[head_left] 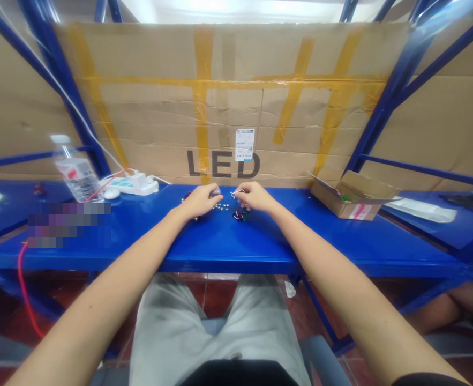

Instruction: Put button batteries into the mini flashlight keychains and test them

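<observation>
Both my arms reach forward over a blue metal shelf (220,241). My left hand (200,200) rests on the shelf with its fingers curled around something small that I cannot make out. My right hand (253,196) pinches a small silvery metal ring (237,192) between thumb and fingers. Between the hands lie several small shiny metal parts (220,206). Just in front of my right hand sits a small cluster of coloured clips (240,216), dark with green and purple.
A clear plastic water bottle (75,170) stands at the left, next to a white power strip (134,183) with a red cable. An open cardboard box (351,195) sits at the right. A taped cardboard sheet marked LED (222,163) backs the shelf.
</observation>
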Action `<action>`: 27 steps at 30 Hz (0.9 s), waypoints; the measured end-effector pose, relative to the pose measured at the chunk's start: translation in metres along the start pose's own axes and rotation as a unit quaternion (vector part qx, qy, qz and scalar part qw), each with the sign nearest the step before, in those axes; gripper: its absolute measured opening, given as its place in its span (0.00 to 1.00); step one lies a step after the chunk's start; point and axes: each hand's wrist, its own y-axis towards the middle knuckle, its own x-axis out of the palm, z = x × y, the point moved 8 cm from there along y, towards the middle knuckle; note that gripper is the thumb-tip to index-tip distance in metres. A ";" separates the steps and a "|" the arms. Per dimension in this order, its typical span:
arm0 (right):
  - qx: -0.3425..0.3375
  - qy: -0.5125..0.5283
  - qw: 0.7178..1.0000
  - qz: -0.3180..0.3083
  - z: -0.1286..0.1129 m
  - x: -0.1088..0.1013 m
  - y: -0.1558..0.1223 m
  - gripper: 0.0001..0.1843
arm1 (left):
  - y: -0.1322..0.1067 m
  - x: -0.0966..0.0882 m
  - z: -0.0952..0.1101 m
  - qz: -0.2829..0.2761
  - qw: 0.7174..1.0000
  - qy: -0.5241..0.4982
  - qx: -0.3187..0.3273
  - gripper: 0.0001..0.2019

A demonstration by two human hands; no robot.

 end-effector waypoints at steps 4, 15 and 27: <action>0.020 0.064 0.998 0.000 -0.004 0.005 -0.004 0.09 | 0.000 0.008 0.021 0.029 0.994 -0.105 -0.020 0.14; 0.008 0.168 0.986 0.000 -0.005 0.007 -0.003 0.07 | 0.002 -0.007 0.022 0.088 0.991 -0.104 -0.008 0.09; 0.064 0.309 0.946 0.073 0.011 0.003 -0.002 0.07 | -0.005 0.003 0.036 0.058 0.995 0.043 0.072 0.10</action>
